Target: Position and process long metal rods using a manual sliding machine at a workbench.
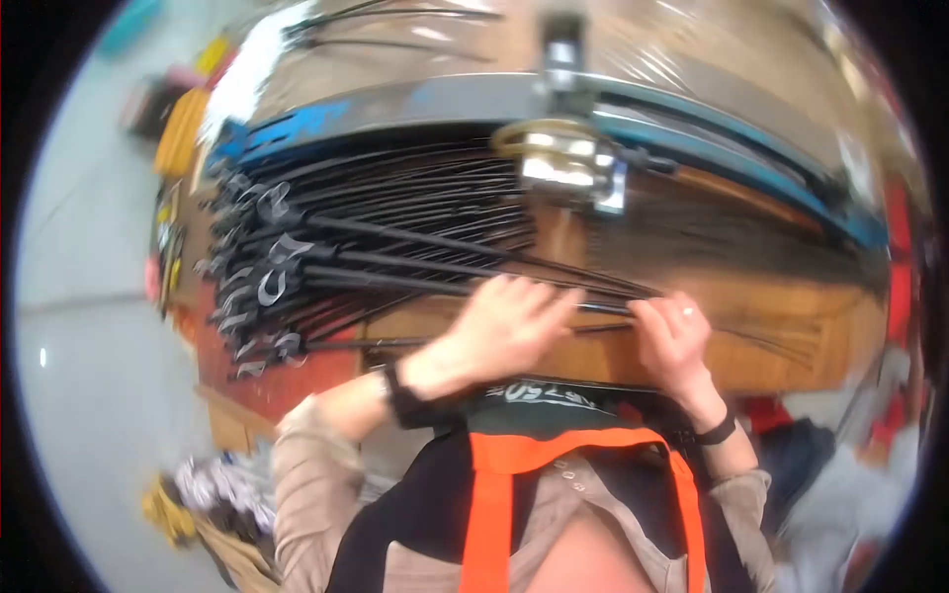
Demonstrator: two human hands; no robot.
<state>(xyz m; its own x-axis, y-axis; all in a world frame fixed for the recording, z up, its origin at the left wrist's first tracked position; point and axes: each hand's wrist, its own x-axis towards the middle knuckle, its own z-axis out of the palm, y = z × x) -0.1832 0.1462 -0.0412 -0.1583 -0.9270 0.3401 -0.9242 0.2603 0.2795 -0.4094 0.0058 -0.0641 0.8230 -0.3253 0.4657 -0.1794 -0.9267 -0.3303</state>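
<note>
head view: left hand curled over black rod, fingers closed around it; right hand pinching same rod farther right, thumb against fingers. rod slants above wooden tabletop, between person and blurred metal fixture; heap of black rods fanned out at left.
</note>
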